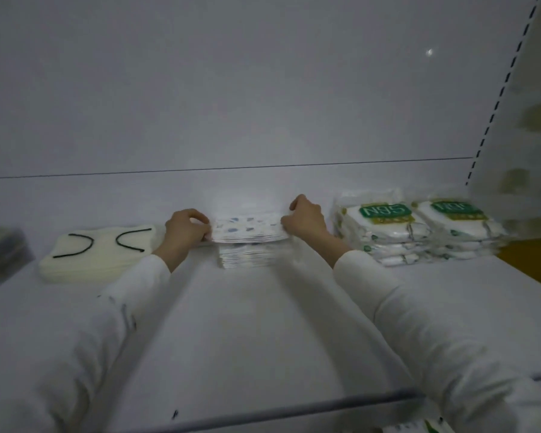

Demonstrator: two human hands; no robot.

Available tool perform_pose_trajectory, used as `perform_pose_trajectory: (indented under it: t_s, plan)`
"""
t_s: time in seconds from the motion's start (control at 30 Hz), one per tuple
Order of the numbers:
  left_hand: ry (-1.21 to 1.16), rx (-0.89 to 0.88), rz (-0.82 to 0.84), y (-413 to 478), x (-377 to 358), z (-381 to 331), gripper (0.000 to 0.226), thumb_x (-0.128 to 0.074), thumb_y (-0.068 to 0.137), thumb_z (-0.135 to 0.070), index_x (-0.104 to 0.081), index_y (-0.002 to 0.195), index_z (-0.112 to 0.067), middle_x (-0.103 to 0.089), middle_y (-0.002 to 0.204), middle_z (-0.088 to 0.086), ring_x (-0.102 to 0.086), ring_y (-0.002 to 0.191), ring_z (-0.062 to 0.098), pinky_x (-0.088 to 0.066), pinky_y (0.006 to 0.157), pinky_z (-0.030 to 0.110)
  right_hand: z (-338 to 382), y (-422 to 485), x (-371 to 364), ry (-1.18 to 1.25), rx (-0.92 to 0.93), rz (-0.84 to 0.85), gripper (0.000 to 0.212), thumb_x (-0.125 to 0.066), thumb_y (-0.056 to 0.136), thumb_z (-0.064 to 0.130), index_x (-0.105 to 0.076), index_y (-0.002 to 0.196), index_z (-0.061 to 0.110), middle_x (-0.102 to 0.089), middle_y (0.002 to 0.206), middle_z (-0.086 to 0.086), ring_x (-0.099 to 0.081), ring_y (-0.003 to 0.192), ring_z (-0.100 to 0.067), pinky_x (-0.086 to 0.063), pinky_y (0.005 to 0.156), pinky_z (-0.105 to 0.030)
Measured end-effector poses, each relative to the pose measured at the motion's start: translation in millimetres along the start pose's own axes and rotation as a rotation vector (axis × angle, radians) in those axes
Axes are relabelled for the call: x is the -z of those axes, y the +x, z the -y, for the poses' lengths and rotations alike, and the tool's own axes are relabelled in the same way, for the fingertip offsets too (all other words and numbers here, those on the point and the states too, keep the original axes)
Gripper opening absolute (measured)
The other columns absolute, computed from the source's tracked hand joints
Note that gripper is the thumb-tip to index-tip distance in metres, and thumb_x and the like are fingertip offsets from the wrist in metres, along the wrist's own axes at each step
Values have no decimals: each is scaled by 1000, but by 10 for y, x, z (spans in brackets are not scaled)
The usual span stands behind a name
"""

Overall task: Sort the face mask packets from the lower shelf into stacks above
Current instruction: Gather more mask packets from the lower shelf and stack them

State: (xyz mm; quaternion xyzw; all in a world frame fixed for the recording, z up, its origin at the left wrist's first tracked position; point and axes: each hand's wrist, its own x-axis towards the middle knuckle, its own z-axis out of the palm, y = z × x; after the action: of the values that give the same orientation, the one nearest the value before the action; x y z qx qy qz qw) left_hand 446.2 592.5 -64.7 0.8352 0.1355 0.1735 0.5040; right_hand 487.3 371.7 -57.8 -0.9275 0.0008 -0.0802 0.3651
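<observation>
1. Head view, what is done: the upper shelf (263,323) is carrying several sorted piles; a grey pile (0,257) is sitting blurred at the left edge of the frame; a cream pile with black ear loops (100,254) is lying just right of it; a patterned stack (247,259) is lying at centre; 2 green-labelled stacks (378,232) are standing side by side at centre right; judging by this, the sorting is looking well along.
2. Head view, what is left: more packets (419,428) are showing at the bottom right edge of the frame, below the shelf lip; they are too cropped to count, so some sorting is probably remaining.
3. Head view, the grip: the left hand (186,232) is pinching the left end of a patterned bundle (247,231) with curled fingers; the right hand (305,221) is pinching its right end the same way.
4. Head view, the bundle against the grip: the bundle is spanning level between the 2 hands, directly over the patterned stack and roughly lined up with it; whether it is touching the stack I cannot tell; the step in hand seems to be setting it on that stack.
</observation>
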Motion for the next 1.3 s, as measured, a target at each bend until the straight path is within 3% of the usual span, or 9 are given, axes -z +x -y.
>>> perform_pose_trajectory:
  t_s: [0.17,0.47,0.63,0.8,1.1,1.3]
  plan:
    - [163,-20,86,27,-123,17,8,-68,75,0,-74,80,-2,-65,66,6,-56,64,14,-46,74,25,-96,60,-66,-188,23,28,25,-53,84,17,-62,107,14,-56,117,-10,-58,97,-29,-45,76,-31]
    - [331,-83,116,29,-176,3,15,-62,83,-12,-74,88,-4,-71,91,13,-64,84,24,-50,83,31,-188,71,-98,-297,97,58,26,-51,87,24,-61,110,17,-59,116,-8,-55,105,-29,-44,87,-35]
    - [429,-302,2,-41,-79,-107,16,-58,87,-13,-71,93,-7,-68,93,9,-61,88,24,-42,79,25,-97,14,58,-295,240,-53,29,-47,89,23,-61,115,18,-57,117,-11,-50,110,-32,-41,89,-37]
    - [532,-482,67,-203,33,-290,16,-59,84,-13,-70,94,-8,-66,97,11,-59,92,26,-46,84,33,14,-190,230,-348,402,-67,31,-50,91,25,-60,119,15,-58,122,-9,-51,114,-29,-41,92,-36]
    - [481,-550,120,-945,56,-527,19,-58,84,-10,-67,100,-8,-61,94,3,-54,87,16,-40,79,22,-27,-837,638,-371,519,-104,37,-53,90,30,-58,125,19,-62,122,-5,-51,118,-25,-45,89,-35]
    - [436,-493,90,-1694,-86,-523,22,-57,82,-14,-65,103,-13,-61,91,-2,-58,85,18,-49,84,32,-297,-1440,886,-360,587,-150,36,-54,89,35,-58,122,22,-65,116,0,-59,108,-22,-50,84,-35]
